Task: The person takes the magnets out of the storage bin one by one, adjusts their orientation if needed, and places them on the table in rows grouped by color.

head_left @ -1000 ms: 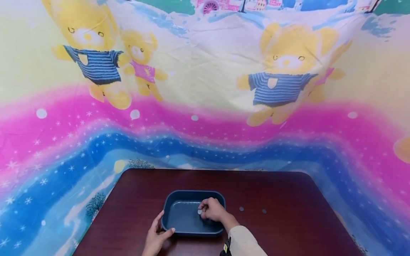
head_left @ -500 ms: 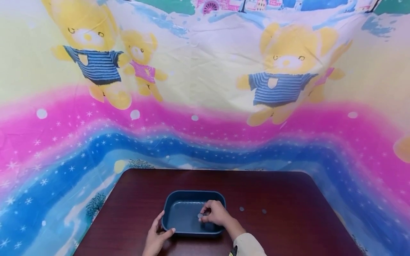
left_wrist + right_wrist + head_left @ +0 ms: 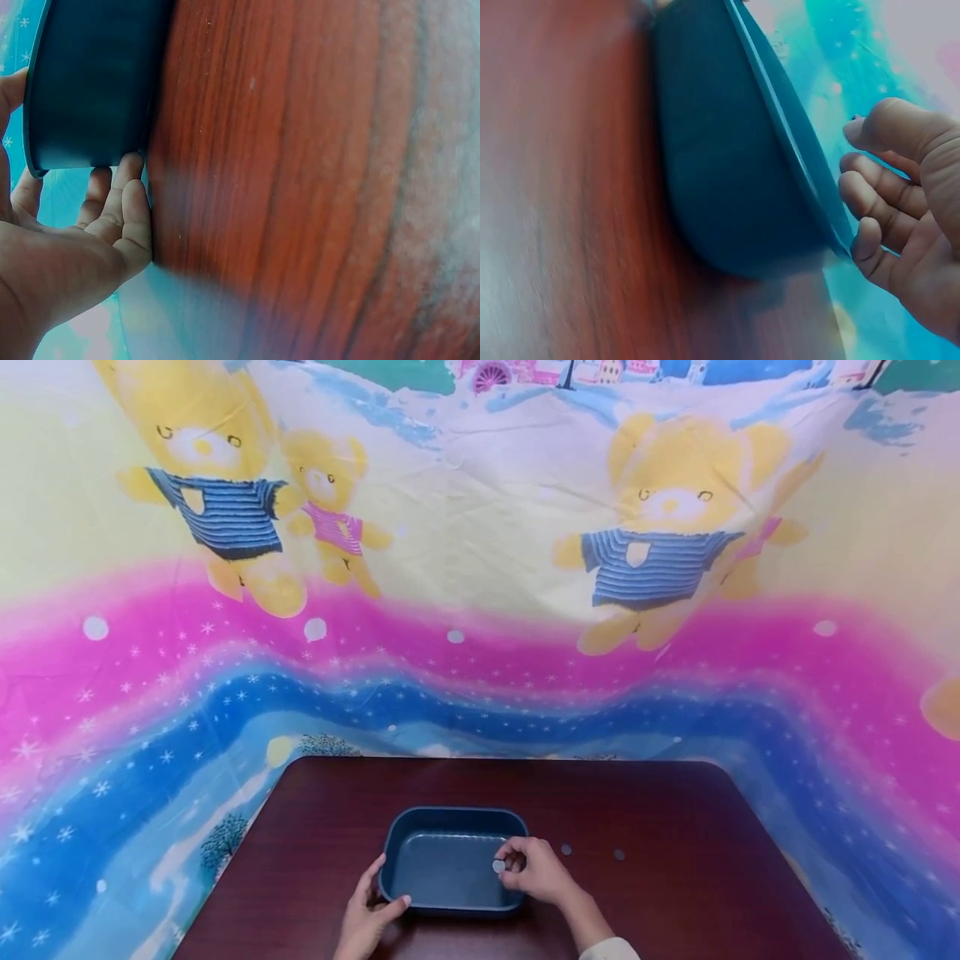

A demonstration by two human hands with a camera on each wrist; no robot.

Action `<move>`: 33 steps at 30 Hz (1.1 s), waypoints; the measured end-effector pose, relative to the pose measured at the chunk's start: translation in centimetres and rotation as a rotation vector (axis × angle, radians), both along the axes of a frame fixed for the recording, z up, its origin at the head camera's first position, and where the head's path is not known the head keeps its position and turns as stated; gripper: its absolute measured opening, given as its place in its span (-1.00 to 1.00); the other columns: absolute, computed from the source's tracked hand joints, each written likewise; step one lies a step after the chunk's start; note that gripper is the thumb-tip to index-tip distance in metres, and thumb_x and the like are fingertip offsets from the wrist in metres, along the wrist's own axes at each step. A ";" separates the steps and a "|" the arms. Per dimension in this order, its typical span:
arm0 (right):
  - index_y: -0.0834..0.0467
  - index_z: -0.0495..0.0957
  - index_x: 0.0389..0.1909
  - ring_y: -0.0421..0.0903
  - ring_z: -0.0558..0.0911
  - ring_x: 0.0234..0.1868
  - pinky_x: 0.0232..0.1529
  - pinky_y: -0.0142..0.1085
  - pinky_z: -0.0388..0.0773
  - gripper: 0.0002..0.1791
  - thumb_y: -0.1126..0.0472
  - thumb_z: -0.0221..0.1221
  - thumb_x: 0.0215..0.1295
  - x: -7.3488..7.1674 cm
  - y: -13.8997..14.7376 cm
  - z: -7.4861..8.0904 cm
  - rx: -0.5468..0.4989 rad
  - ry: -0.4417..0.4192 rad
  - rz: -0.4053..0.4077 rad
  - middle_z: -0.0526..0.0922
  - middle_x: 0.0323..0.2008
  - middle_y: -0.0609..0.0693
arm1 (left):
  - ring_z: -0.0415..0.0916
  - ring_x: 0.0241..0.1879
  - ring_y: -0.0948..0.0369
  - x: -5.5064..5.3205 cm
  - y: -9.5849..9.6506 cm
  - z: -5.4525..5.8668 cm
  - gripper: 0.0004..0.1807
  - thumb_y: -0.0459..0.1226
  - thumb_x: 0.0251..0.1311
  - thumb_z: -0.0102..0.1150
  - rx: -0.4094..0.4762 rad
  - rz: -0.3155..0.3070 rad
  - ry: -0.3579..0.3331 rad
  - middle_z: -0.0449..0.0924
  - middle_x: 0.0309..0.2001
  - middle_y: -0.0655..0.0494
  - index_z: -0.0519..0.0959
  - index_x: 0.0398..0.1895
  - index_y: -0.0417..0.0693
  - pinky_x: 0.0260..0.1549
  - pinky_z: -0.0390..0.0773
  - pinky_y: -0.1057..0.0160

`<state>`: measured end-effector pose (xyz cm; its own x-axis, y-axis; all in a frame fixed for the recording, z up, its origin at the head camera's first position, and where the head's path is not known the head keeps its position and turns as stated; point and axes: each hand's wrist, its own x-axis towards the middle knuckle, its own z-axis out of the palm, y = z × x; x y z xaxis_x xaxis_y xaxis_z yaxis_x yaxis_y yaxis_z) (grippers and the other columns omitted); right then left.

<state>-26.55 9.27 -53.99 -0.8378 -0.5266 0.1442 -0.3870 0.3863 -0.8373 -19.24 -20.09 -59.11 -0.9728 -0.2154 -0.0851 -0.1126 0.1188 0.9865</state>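
A dark blue rectangular tub (image 3: 450,909) sits on the table. My left hand (image 3: 362,917) grips its front left corner, thumb over the rim and the other fingers against the side; the left wrist view shows those fingers bent at the tub's wall (image 3: 97,82). Over the right rim, my right hand (image 3: 542,870) pinches a small silver coin (image 3: 498,866) between thumb and fingers. In the right wrist view the right hand (image 3: 904,199) is beside the tub's rim, and the coin is mostly hidden. Two more coins lie right of the tub, the nearer coin (image 3: 566,850) and the farther coin (image 3: 618,855).
The dark reddish-brown table (image 3: 675,810) has rounded far corners. Behind and around it hangs a colourful cloth (image 3: 480,568) printed with teddy bears and snowflakes.
My right hand has moved right with the coin, from over the middle of the tub to its right rim. The left hand, the tub and the two coins on the table stay put.
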 end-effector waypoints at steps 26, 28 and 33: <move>0.22 0.61 -0.32 -0.20 0.51 -0.47 -0.47 -0.36 0.45 -0.78 0.35 0.36 -0.06 3.2 10.9 0.0 0.041 -0.012 -0.281 0.59 -0.44 -0.06 | 0.53 -0.30 0.09 -0.3 0.0 -0.2 -0.10 -0.32 -0.04 0.40 0.003 0.012 -0.011 0.39 0.05 -0.37 0.14 0.40 -0.07 -0.36 0.51 0.25; 0.22 0.61 -0.32 -0.20 0.51 -0.47 -0.46 -0.37 0.46 -0.77 0.35 0.37 -0.07 3.4 11.6 -0.1 0.043 -0.011 -0.312 0.59 -0.45 -0.07 | 0.53 -0.32 0.10 -0.2 0.1 -0.1 -0.10 -0.34 -0.06 0.40 0.008 0.017 -0.005 0.42 0.03 -0.35 0.16 0.39 -0.07 -0.37 0.51 0.25; 0.23 0.61 -0.33 -0.17 0.54 -0.46 -0.45 -0.35 0.46 -0.79 0.35 0.36 -0.06 4.0 13.3 -0.9 0.063 -0.050 -0.387 0.62 -0.46 -0.06 | 0.52 -0.24 0.05 -0.2 -0.2 0.0 -0.10 -0.27 -0.06 0.41 -0.017 0.017 -0.039 0.31 0.14 -0.41 0.16 0.39 -0.04 -0.30 0.51 0.17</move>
